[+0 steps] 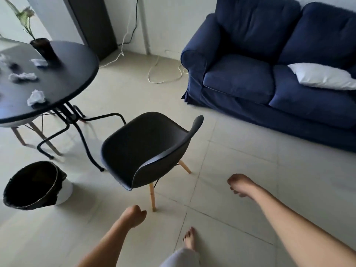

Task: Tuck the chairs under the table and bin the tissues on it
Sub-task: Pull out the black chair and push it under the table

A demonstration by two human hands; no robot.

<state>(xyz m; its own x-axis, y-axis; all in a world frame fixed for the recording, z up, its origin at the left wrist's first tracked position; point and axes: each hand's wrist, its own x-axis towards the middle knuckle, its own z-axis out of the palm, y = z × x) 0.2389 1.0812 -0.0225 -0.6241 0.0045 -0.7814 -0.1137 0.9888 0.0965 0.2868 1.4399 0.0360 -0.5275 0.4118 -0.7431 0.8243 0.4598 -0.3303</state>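
Note:
A dark shell chair (146, 147) with wooden legs stands clear of the round black table (63, 87), its back toward me. A second chair (23, 132) sits tucked beneath the table at the left, mostly hidden. Several crumpled white tissues lie on the tabletop, among them one near the front edge (36, 97), one in the middle (23, 76) and one beside the vase (39, 62). My left hand (133, 215) hovers just below the chair's back, fingers loosely curled and holding nothing. My right hand (240, 185) hangs to the chair's right, also curled and holding nothing.
A lined waste bin (32, 186) stands on the floor left of the chair. A dark vase (44, 48) with a plant rests on the table. A blue sofa (269, 70) with a white pillow (323, 77) fills the right. Cables (163, 72) trail on the floor. My bare foot (189, 238) is below.

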